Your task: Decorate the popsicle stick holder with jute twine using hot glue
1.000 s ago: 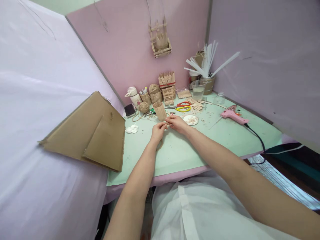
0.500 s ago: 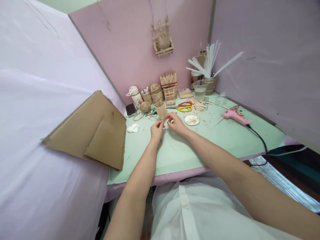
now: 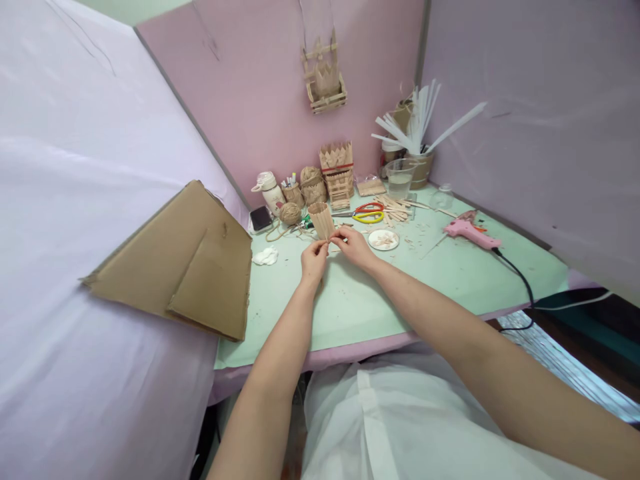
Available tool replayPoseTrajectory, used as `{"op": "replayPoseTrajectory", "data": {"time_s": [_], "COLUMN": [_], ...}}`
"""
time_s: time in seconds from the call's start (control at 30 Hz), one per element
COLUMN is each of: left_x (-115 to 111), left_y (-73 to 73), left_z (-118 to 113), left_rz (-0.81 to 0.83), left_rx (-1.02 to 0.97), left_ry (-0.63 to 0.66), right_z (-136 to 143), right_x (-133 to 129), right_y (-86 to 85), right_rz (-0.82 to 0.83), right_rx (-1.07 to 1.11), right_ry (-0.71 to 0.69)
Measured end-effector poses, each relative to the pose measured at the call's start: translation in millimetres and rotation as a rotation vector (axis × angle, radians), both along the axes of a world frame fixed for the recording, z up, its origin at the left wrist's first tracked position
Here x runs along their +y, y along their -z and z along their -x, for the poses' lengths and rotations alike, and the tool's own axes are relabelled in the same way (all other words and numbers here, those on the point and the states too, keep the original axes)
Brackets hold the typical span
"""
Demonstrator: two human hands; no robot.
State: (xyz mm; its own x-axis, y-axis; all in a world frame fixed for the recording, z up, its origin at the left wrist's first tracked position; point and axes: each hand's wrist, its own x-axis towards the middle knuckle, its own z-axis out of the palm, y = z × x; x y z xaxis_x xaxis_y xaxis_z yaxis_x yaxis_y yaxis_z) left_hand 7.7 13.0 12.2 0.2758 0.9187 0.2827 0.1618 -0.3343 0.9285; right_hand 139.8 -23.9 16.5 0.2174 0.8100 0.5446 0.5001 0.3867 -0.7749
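A small cup of upright wooden sticks (image 3: 321,220) stands on the table just beyond my fingertips. My left hand (image 3: 315,261) is pinched at the near side of the cup's base, and a brown length of twine (image 3: 321,284) shows beside its wrist. My right hand (image 3: 352,245) is closed in a pinch at the same spot, its fingertips almost meeting the left ones. The twine seems to run between both pinches, though the fingers cover most of it. Scissors with red and yellow handles (image 3: 369,217) lie behind the right hand.
Right of my hands are a white dish of wood scraps (image 3: 383,240) and a pink glue gun (image 3: 471,233) with a black cord. Loose sticks (image 3: 395,209), a plastic cup of water (image 3: 401,181) and a twine ball (image 3: 290,213) sit farther back. Cardboard (image 3: 200,267) leans at left.
My right hand's fingers have closed in slightly, nearer to the left fingertips at the cup's base. The cup stays in place, and the camera view has shifted very slightly.
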Motion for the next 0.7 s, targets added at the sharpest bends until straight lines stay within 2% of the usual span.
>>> {"op": "replayPoseTrajectory", "data": {"time_s": [0.17, 0.3, 0.43, 0.7], "left_x": [-1.2, -1.5, -2.3, -4.0], "left_y": [0.4, 0.1, -1.5, -3.0], "left_z": [-0.5, -0.7, -1.1, -1.9], "left_rz": [-0.01, -0.009, -0.01, 0.029], "left_rx": [0.024, 0.035, 0.029, 0.059], "left_ry": [0.029, 0.091, 0.093, 0.073], "right_z": [0.2, 0.0, 0.1, 3.0], "right_x": [3.0, 6.5, 9.0, 5.7], "right_y": [1.6, 5.0, 6.6, 1.7], "right_rz": [0.09, 0.156, 0.178, 0.167], "right_rx": [0.11, 0.262, 0.382, 0.449], "right_ry": [0.04, -0.015, -0.083, -0.08]}}
